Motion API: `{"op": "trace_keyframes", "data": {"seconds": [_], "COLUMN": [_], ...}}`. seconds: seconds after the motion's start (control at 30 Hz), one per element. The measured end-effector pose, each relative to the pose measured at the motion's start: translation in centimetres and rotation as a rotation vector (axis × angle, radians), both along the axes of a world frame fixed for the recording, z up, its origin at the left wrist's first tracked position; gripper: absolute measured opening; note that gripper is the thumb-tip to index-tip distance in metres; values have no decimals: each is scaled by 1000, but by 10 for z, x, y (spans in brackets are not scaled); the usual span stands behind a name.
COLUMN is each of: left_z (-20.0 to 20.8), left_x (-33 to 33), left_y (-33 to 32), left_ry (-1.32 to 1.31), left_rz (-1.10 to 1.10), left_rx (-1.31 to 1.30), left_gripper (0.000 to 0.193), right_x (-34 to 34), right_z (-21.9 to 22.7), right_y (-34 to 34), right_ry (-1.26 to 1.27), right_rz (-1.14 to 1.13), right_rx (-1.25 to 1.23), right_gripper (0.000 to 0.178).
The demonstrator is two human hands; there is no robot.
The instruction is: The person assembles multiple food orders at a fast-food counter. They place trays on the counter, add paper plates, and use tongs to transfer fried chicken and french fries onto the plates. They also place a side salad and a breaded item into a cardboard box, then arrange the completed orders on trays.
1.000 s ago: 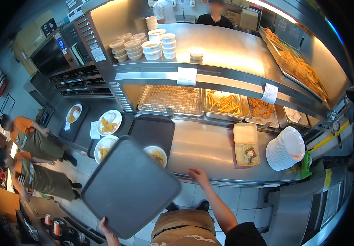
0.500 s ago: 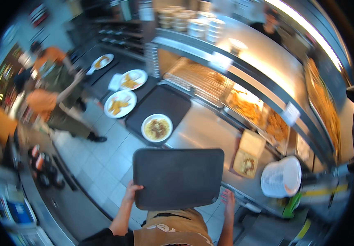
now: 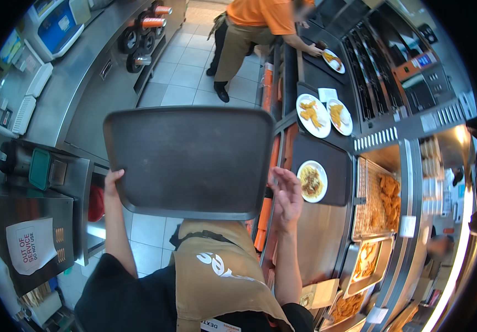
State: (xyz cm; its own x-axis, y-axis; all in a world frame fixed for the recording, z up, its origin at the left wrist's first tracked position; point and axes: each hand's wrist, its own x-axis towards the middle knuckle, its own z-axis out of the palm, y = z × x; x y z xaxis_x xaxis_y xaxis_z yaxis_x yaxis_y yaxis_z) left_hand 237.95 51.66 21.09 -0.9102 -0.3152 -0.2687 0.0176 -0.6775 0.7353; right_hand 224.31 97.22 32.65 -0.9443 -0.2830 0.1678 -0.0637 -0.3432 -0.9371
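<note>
A dark rectangular serving tray point(image 3: 188, 160) with nothing on it is held in front of me, above the apron. My left hand point(image 3: 113, 182) grips its left edge, thumb on the rim and the other fingers hidden underneath. Beside the right edge is my right hand point(image 3: 287, 200), palm showing and fingers apart. It holds nothing, and I cannot tell whether it touches the rim. To its right, a white bowl of noodles with brown topping point(image 3: 312, 181) sits on another dark tray point(image 3: 335, 191) on the counter.
Two plates of fried food point(image 3: 317, 126) point(image 3: 344, 126) stand farther along the counter. A co-worker in an orange shirt point(image 3: 257, 15) reaches toward another plate point(image 3: 335, 67). Fried chicken point(image 3: 389, 202) lies on a wire rack at right. A steel counter point(image 3: 92, 94) runs along the left.
My view has turned right, so the counter now runs down the right side. The tray has stayed in my left hand, and my right hand has come up beside its edge.
</note>
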Motion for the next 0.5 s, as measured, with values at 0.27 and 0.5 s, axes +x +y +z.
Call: {"op": "trace_keyframes", "data": {"seconds": [0.27, 0.5], "left_z": [-184, -340], "left_x": [-147, -242], "left_y": [8, 88], "left_ry": [-362, -739], "left_rz": [228, 288], "left_rx": [399, 268], "left_gripper": [27, 18], "right_x": [-115, -67], "right_z": [-157, -437], "right_y": [-60, 16], "right_ry": [-90, -932], "right_rz": [84, 528], "right_rx": [627, 980], "right_gripper": [34, 61]}}
